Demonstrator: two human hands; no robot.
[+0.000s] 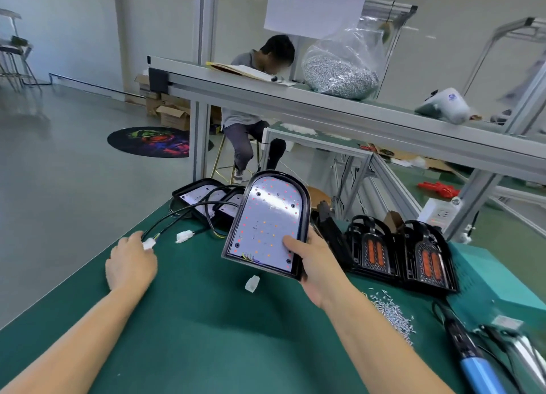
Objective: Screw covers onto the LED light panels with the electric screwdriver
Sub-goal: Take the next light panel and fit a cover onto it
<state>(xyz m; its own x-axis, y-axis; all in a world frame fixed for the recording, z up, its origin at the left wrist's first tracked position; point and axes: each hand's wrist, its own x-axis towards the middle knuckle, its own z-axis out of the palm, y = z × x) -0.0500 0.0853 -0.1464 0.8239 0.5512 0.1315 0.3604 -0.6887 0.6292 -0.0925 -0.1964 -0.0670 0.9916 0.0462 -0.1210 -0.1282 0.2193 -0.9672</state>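
My right hand (313, 263) grips an arched LED light panel (267, 222) by its lower right corner and holds it tilted above the green table (206, 328); its white LED board faces me. My left hand (131, 263) rests on the table at the left, its fingers on a white cable connector (148, 243). More LED panels (204, 200) with black cables lie at the far table edge. Two black covers with orange inserts (399, 252) stand to the right. The electric screwdriver (472, 361), blue-handled, lies at the lower right. Loose screws (393, 314) are heaped beside it.
Two loose white connectors (184, 235) (252, 283) lie on the table. A teal box (496, 284) sits at the right. A raised shelf (325, 110) carries a bag of screws (339, 71). A person sits on a stool (245, 133) beyond the table. The table's left edge drops to the floor.
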